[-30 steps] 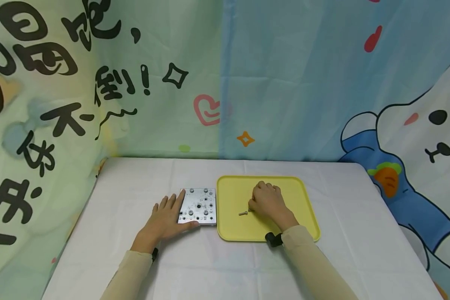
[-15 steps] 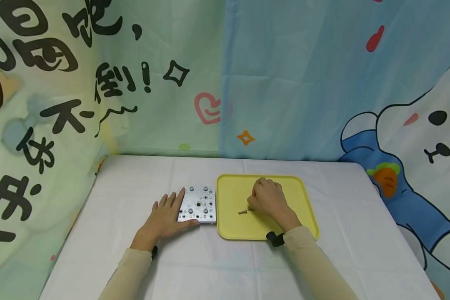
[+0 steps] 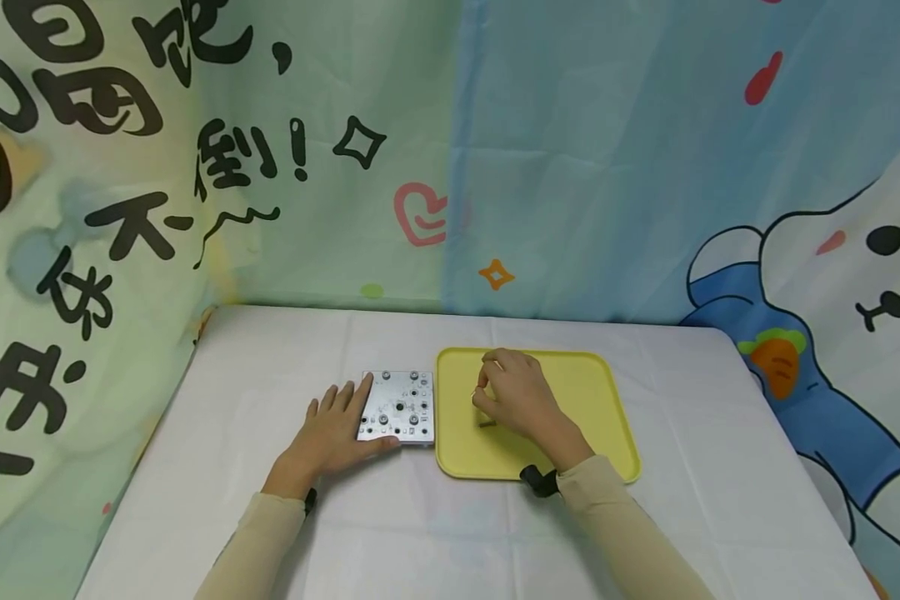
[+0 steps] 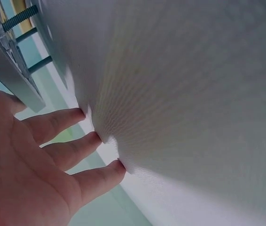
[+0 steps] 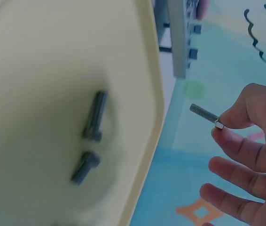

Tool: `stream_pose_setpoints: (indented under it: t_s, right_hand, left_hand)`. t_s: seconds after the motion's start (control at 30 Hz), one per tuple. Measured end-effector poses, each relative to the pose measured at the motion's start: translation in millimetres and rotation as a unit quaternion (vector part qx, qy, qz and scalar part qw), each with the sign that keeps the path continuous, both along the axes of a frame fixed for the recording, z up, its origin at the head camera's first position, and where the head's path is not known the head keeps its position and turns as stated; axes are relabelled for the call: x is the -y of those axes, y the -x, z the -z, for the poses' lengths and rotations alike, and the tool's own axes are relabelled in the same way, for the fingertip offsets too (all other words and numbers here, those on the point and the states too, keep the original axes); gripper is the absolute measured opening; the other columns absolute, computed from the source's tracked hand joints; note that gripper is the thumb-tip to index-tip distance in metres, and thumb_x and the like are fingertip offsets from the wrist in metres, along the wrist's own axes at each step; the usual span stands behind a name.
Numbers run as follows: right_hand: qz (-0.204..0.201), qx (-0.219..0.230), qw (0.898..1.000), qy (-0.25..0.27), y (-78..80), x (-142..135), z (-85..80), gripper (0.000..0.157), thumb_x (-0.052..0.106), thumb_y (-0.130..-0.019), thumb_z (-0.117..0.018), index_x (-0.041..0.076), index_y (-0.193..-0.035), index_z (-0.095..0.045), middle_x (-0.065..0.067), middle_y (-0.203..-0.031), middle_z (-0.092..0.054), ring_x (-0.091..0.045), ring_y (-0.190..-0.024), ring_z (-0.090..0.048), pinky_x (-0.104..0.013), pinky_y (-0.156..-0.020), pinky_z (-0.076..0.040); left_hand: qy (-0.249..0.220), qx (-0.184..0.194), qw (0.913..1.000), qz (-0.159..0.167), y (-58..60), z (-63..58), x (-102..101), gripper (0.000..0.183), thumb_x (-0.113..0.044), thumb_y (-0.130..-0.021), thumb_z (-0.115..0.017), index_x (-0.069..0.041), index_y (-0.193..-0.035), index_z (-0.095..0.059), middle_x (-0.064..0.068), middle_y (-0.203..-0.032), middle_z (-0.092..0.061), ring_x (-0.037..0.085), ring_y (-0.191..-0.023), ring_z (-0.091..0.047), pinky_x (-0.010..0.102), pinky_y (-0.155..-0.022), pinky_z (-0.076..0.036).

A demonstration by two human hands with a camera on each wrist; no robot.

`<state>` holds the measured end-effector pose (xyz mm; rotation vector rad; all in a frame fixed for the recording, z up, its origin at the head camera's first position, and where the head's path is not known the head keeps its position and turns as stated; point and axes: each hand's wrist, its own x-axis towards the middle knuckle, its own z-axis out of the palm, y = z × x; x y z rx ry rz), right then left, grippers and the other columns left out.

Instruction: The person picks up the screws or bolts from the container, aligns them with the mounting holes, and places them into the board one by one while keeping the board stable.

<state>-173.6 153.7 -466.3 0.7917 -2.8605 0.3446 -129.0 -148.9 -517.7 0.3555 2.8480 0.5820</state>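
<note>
A silver metal plate (image 3: 396,407) with several holes and bolt heads lies left of the yellow tray (image 3: 581,417). My left hand (image 3: 328,431) is spread at its left side, index finger and thumb along its edges. In the left wrist view, threaded bolt shafts (image 4: 21,18) stick out from the plate's underside, and the other fingertips touch the cloth. Over the tray, my right hand (image 3: 521,396) pinches a small bolt (image 5: 204,114) by its head between thumb and index finger, its threaded end pointing away. Two more bolts, one longer (image 5: 95,115) and one shorter (image 5: 84,168), lie in the tray.
A white cloth (image 3: 435,533) covers the table. The tray's raised rim (image 3: 444,417) runs close beside the plate's right edge. A printed curtain (image 3: 585,167) hangs behind the table and along its left side.
My right hand has lifted from the tray and shifted slightly left with a bolt pinched in its fingers. The left hand has stayed at the plate.
</note>
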Motion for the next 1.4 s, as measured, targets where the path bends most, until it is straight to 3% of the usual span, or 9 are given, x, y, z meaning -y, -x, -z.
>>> stream_pose_setpoints:
  t_s: [0.3,0.8,1.4]
  right_hand:
    - [-0.088,-0.050,0.994,0.044,1.9,24,4.1,0.005,0.012,-0.086,-0.065,0.011,-0.081,-0.062,-0.015,-0.120,-0.063,-0.034,-0.116,-0.057,-0.057,-0.098,-0.043]
    - [-0.155,-0.018,0.985,0.074,-6.4,50,18.0,0.006,0.012,-0.083,-0.066,0.013,-0.081,-0.061,-0.012,-0.119,-0.063,-0.032,-0.116,-0.055,-0.052,-0.100,-0.041]
    - [-0.167,-0.026,0.985,0.042,-14.5,55,24.8,0.006,0.015,-0.084,-0.066,0.014,-0.081,-0.060,-0.008,-0.117,-0.063,-0.028,-0.116,-0.056,-0.049,-0.100,-0.043]
  left_hand:
    - [0.004,0.002,1.0000,-0.003,1.3,0.0,0,0.111,-0.080,-0.082,-0.056,-0.015,-0.162,-0.014,0.024,-0.158,-0.030,0.047,-0.145,-0.022,0.066,-0.112,-0.020]
    - [-0.003,0.003,1.0000,-0.001,1.9,0.7,2,0.111,-0.081,-0.082,-0.054,-0.017,-0.163,-0.013,0.023,-0.158,-0.030,0.046,-0.146,-0.021,0.065,-0.112,-0.019]
    - [-0.006,-0.001,1.0000,-0.002,2.4,1.2,4,0.111,-0.081,-0.082,-0.054,-0.017,-0.163,-0.014,0.023,-0.158,-0.030,0.046,-0.146,-0.021,0.065,-0.113,-0.018]
